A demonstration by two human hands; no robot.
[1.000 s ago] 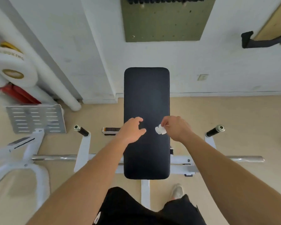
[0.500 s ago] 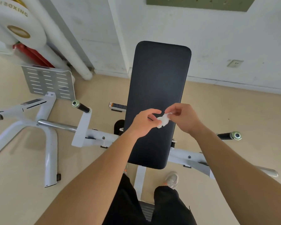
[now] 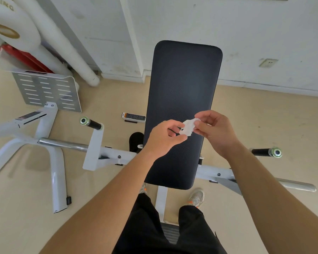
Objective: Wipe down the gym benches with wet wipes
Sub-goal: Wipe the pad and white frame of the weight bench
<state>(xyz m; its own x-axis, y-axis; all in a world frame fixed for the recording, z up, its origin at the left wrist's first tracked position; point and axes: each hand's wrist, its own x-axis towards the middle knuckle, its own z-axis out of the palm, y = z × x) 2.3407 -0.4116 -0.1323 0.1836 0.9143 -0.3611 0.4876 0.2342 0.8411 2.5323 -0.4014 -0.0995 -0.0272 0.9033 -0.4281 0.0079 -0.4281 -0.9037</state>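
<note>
A small crumpled white wet wipe [image 3: 188,126] is held in the air over the lower half of the black gym bench [image 3: 184,79], just right of the frame's centre. Its right edge is pinched between the thumb and curled fingers of the right hand [image 3: 215,131]. Its left edge is met by the thumb and bent fingertips of the left hand [image 3: 163,138], which appears to pinch it too. The wipe is not touching the padding.

The bench is carried on a white frame [image 3: 94,153], from which two black handles [image 3: 93,123] with green-ringed end caps stick out at either side. A label on the frame at the left edge is seen, but its print is too small to read.

A small box [image 3: 133,117] with an orange end and a dark printed face lies on the floor just left of the bench. Its writing cannot be read and its contents are hidden.

At the upper left the letters "XING" are printed on a white disc [image 3: 9,28], cut off by the frame's edge. A perforated metal plate [image 3: 48,90] is leaned below it, and a wall socket [image 3: 268,62] is set at the upper right.
</note>
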